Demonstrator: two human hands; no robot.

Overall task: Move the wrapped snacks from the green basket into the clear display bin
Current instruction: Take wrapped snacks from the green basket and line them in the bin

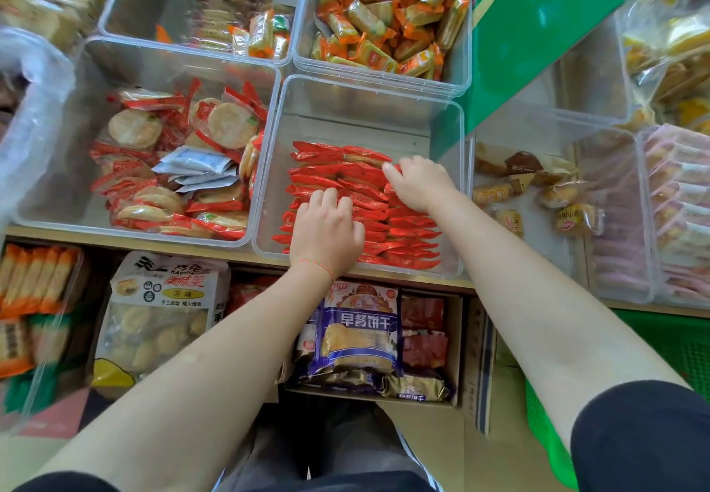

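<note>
Landmark: clear display bin [269, 168], middle of the front row on the shelf [126, 239].

1. Clear display bin. Transparent, roughly square, standing at the shelf's front edge. Its floor is covered about two-thirds, on the near side, by red wrapped snacks; the far strip of the floor is bare.
2. Round-cracker bin [77, 138]. Clear, touching the display bin on its left. Holds round crackers in red-edged wrappers and a few white sachets.
3. Orange-wrapper bin [384, 76]. Clear, directly behind the display bin, heaped with orange and yellow packets.
4. Green carton [538, 30]. Behind and right of the display bin, tilted.
5. Pastry bin [557, 138]. Clear, touching the display bin on its right; a few brown and yellow wrapped pastries lie scattered in it.
6. Green basket [687, 341]. Below and right of the display bin, beyond the right forearm; only part shows and its contents cannot be made out.
7. Cardboard box [457, 341]. Below the display bin, under the shelf edge; holds a blue biscuit bag and dark red packets.
8. Red wrapped snacks [365, 184]. In overlapping rows inside the display bin.
9. Left hand [326, 230]. Inside the display bin, near side; fingers curled down onto the red snacks. Whether it grips any cannot be told.
10. Right hand [418, 180]. Inside the display bin, further back and right; fingers bent over the snack rows, touching them. Grip likewise unclear.
</note>
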